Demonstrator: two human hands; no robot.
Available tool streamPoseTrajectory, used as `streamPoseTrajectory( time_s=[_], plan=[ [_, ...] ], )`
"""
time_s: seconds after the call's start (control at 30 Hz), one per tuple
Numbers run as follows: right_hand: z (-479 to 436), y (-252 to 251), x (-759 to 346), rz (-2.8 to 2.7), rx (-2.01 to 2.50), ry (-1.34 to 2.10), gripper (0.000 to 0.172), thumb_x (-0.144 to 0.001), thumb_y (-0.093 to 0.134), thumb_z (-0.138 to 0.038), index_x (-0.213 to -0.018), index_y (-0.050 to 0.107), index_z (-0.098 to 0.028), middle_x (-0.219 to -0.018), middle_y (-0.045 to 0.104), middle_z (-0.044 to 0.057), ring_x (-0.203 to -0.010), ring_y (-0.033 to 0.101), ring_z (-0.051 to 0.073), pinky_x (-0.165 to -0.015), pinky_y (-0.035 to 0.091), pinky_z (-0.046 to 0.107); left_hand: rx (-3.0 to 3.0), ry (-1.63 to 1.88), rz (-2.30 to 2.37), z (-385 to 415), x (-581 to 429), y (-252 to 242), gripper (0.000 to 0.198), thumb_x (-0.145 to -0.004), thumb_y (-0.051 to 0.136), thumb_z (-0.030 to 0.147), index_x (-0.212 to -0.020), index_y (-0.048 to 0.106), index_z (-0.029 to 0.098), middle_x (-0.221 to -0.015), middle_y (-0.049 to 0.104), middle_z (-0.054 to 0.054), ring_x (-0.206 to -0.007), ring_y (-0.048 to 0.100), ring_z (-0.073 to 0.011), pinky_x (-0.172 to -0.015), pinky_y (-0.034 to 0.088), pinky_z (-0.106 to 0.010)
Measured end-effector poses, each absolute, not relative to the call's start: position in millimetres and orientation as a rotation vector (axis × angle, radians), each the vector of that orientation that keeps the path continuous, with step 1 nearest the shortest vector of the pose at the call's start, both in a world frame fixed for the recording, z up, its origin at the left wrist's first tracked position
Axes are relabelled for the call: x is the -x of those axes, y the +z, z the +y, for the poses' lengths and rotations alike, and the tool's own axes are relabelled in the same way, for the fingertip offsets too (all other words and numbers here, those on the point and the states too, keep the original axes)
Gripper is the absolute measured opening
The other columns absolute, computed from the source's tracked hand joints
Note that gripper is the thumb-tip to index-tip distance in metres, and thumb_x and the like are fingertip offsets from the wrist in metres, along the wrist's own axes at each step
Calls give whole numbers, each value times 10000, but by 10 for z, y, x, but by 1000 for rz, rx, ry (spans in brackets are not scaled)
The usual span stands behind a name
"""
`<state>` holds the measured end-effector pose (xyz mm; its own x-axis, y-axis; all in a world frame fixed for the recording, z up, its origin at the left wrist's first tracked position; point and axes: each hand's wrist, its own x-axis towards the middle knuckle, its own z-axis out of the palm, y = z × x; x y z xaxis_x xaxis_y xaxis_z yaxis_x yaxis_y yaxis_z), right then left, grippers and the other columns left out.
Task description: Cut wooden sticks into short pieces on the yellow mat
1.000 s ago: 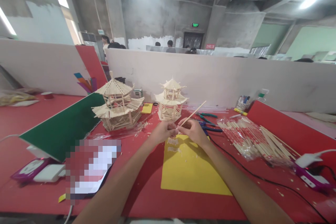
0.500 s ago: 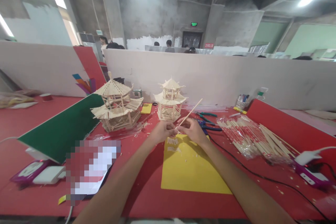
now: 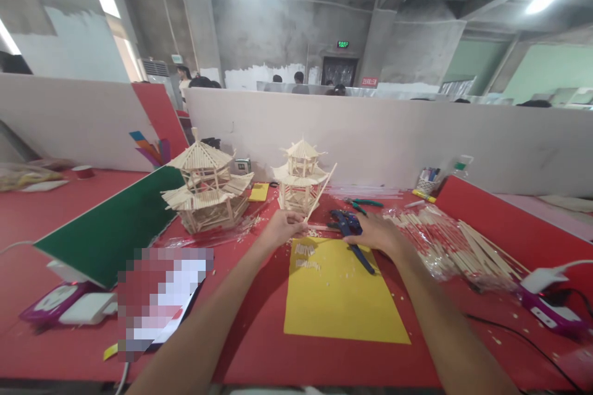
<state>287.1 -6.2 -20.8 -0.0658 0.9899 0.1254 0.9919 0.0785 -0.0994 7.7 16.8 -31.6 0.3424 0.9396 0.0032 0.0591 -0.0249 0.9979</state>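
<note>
My left hand [image 3: 283, 226] pinches a thin wooden stick [image 3: 321, 191] that slants up and to the right, in front of the small stick pagoda [image 3: 301, 176]. My right hand [image 3: 377, 233] lies on the blue-handled cutters [image 3: 349, 232] at the top right corner of the yellow mat [image 3: 340, 296], its fingers curled over them. Short cut stick pieces [image 3: 306, 256] lie in rows on the mat below my left hand.
A larger stick pagoda [image 3: 206, 186] stands left beside a green board [image 3: 111, 222]. A pile of wrapped chopsticks [image 3: 456, 244] lies right, green pliers [image 3: 364, 202] behind. A black cable [image 3: 519, 336] and purple device [image 3: 549, 315] sit right; a white partition [image 3: 393, 136] backs the red table [image 3: 46, 210].
My right hand let go of the stick and moved right onto the blue cutters. The stick stays in my left hand, now tilted more upright.
</note>
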Motion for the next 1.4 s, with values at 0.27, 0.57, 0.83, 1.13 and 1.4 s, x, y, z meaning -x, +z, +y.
streamPoseTrajectory(
  time_s=[0.27, 0.57, 0.83, 1.13, 1.4],
  plan=[
    [-113, -211, -2686, -2237, 2250, -70, 641, -758, 656, -489, -1258, 574, -98, -1247, 592, 263, -1173, 551, 429, -940, 403, 511, -1346, 1020, 948, 145, -38, -268, 318, -619, 869, 315, -754, 661, 115, -669, 704, -22, -612, 670, -124, -694, 569, -260],
    [-255, 156, -2639, -2291, 1516, 557, 510, -936, 478, -501, -1369, 553, -242, -1356, 600, 89, -1220, 554, 307, -984, 425, 374, -1367, 1080, 940, 139, 11, -209, 329, -609, 858, 361, -734, 685, 111, -666, 694, -22, -601, 640, -117, -682, 544, -255],
    [-180, 59, -2572, -2230, 1288, 821, 466, -930, 505, -518, -1253, 658, -219, -1247, 663, 79, -1117, 592, 284, -933, 448, 367, -1386, 1049, 956, 128, 20, -184, 359, -584, 867, 385, -737, 704, 105, -650, 683, -17, -614, 636, -129, -684, 528, -260],
    [-209, 60, -2466, -2210, 1282, 873, 425, -913, 528, -517, -1071, 725, -176, -981, 710, 62, -784, 621, 193, -663, 443, 268, -1392, 988, 1002, 128, 17, -181, 313, -589, 866, 337, -707, 691, 106, -655, 691, -32, -619, 648, -135, -673, 530, -258],
    [-236, 62, -2424, -2190, 1320, 891, 430, -877, 575, -529, -1053, 740, -173, -994, 733, 72, -833, 636, 221, -678, 442, 275, -1347, 939, 969, 157, 12, -251, 305, -560, 879, 319, -648, 668, 117, -623, 686, -24, -593, 645, -124, -676, 534, -250]
  ],
)
